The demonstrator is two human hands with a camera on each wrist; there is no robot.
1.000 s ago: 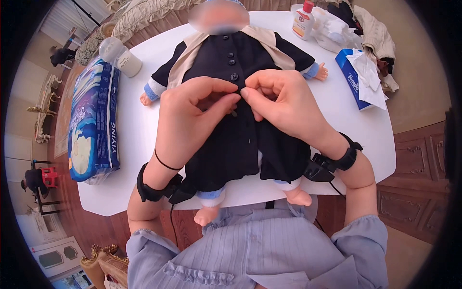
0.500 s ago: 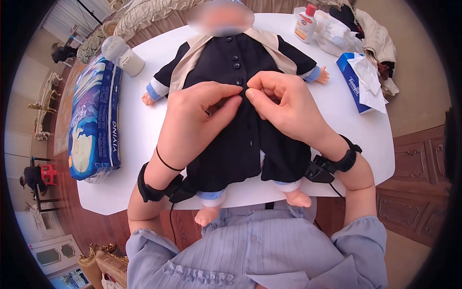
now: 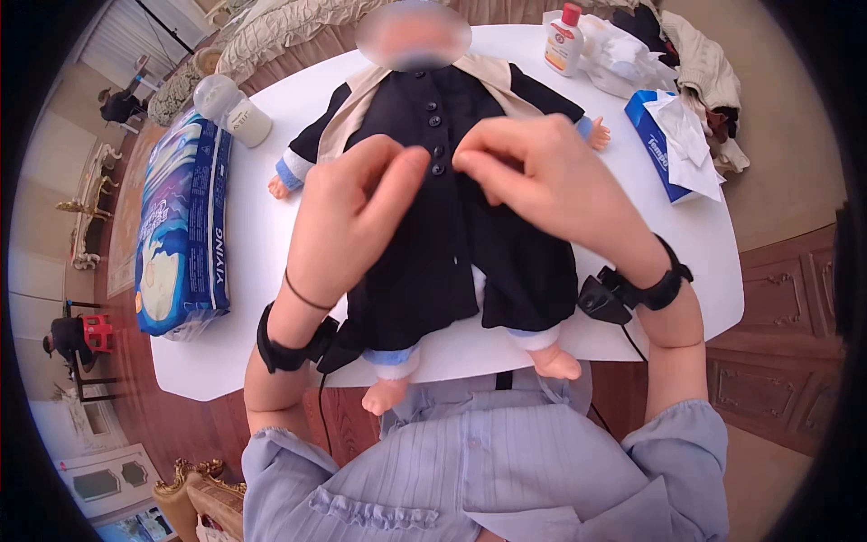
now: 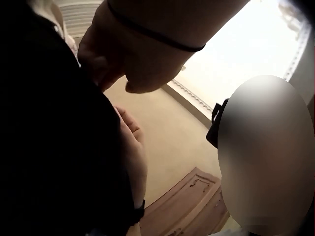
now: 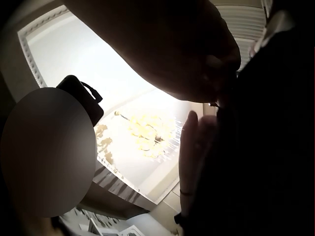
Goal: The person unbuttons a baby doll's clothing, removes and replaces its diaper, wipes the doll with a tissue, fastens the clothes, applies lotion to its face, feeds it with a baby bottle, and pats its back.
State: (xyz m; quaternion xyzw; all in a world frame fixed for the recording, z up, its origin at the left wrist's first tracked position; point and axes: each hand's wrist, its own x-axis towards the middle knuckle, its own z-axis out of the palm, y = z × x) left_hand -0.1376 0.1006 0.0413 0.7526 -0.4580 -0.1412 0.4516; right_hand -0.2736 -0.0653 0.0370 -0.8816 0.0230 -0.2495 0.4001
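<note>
A baby doll (image 3: 556,364) lies face up, feet toward the wearer, in a black coat (image 3: 420,280) with beige lapels over blue-and-white clothing. Several dark buttons (image 3: 438,169) run down the coat's front, the lowest two showing between the hands. My left hand (image 3: 352,217) is over the left side of the coat, thumb up beside the curled index finger, with nothing visible in it. On the other side, my right hand (image 3: 555,176) hovers with bent fingers, its thumb and index tips close beside the buttons. Both wrist views show the hands dark against the coat.
A blue diaper pack (image 3: 185,226) and a white-filled bottle (image 3: 246,122) stand on the left of the white table (image 3: 673,280). At the right are a tissue pack (image 3: 664,149), a red-capped bottle (image 3: 564,41) and a crumpled plastic bag (image 3: 623,63). Clothes (image 3: 709,68) lie beyond.
Earlier the fingertips of both hands met over the coat's front placket. Now they have drawn apart and lifted slightly, and the lower buttons have come into sight between them.
</note>
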